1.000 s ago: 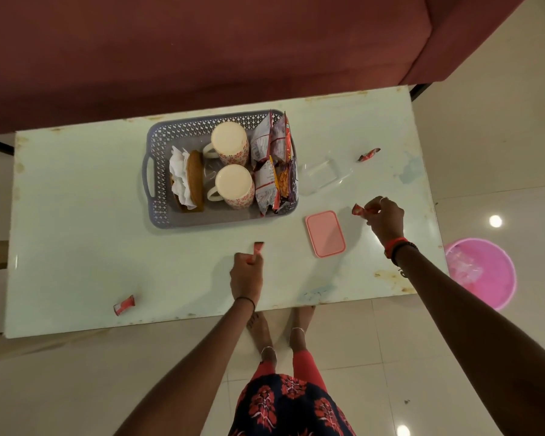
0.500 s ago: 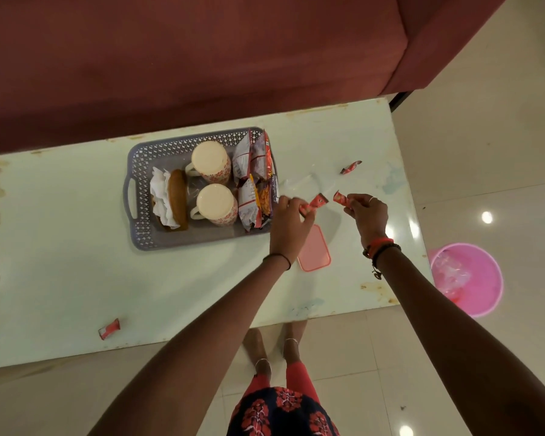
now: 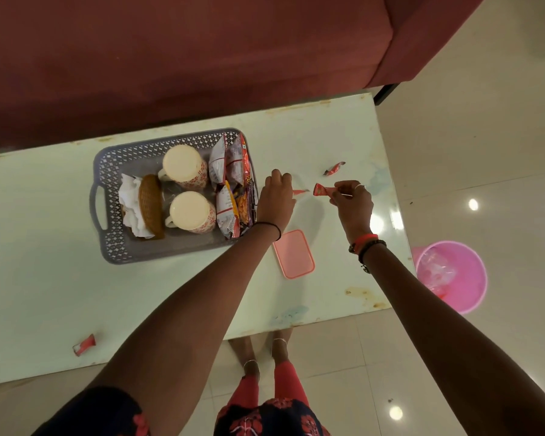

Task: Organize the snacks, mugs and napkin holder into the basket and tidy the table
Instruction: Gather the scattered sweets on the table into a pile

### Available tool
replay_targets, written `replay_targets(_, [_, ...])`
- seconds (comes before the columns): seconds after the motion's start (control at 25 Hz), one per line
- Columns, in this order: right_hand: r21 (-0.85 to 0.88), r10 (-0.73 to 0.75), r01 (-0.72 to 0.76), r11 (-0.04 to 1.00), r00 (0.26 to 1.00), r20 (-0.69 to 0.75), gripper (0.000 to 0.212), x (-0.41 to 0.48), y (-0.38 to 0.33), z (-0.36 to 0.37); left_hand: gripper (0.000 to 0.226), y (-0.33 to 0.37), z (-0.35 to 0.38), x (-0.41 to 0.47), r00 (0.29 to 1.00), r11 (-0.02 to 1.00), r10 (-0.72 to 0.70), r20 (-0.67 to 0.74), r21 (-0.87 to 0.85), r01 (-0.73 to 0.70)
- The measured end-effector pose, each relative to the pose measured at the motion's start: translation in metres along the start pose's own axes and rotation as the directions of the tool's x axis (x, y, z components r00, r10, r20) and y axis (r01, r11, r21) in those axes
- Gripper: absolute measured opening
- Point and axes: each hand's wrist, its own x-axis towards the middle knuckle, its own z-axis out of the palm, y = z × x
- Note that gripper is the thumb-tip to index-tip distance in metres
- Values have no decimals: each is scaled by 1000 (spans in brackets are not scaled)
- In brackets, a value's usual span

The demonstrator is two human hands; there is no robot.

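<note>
While we stand at table (image 3: 44,278), our left hand (image 3: 276,201) pinches thin red wrapper (image 3: 300,191) just beside basket (image 3: 106,196); our right hand (image 3: 353,199) pinches rolled red wrapper (image 3: 323,190), near first, not touching; basket holds far mug (image 3: 183,165), near mug (image 3: 191,212), napkin holder (image 3: 150,202), snack packets (image 3: 233,184); loose wrapper (image 3: 334,168) far right on tabletop, stray wrapper (image 3: 84,344) at near-left edge; pink lid (image 3: 293,253) by our left wrist

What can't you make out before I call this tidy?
Head view only.
Grip of left hand on scrap: fingertips behind the hand's back.
Contents of bin: blurred; forearm covers its edge.
Print on wrapper in right hand: too small.
Whether mugs are upright or upturned: only cream discs show.
</note>
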Motion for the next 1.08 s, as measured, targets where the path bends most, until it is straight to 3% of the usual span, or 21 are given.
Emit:
replay_targets(0.16, [-10,-62,63,998,997,55,19,7,-9,13,36,3,-2,-10,997,977,-53,-53,-208,41])
replay_targets(0.32, [-147,-186,207,967,972,146,15,16,-20,30,32,12,7,-31,986,903,-146,-83,-418,98])
replay_targets(0.4, [-179,-184,227,957,956,228,14,21,-24,35,28,17,12,-40,974,832,-212,-76,-538,139])
replay_targets(0.48, [-238,-199,251,938,955,222,15,29,-28,34,25,20,16,-46,947,721,-319,-47,-661,210])
replay_targets(0.6, [-412,-275,311,857,950,146,42,47,-26,23,24,20,20,-52,904,589,-428,12,-755,289])
replay_targets(0.72, [-628,-215,380,679,921,324,66,60,-12,13,24,14,26,-57,890,514,-453,57,-798,313])
replay_targets(0.8, [-681,-160,404,611,905,394,60,66,0,11,24,9,30,-59,881,489,-467,73,-809,326])
replay_targets(0.92, [-724,-197,428,541,901,386,38,66,11,9,25,4,35,-60,878,487,-472,80,-807,335])
replay_targets(1.08, [-745,-193,423,516,905,380,24,56,23,6,24,3,36,-58,878,502,-472,80,-794,342])
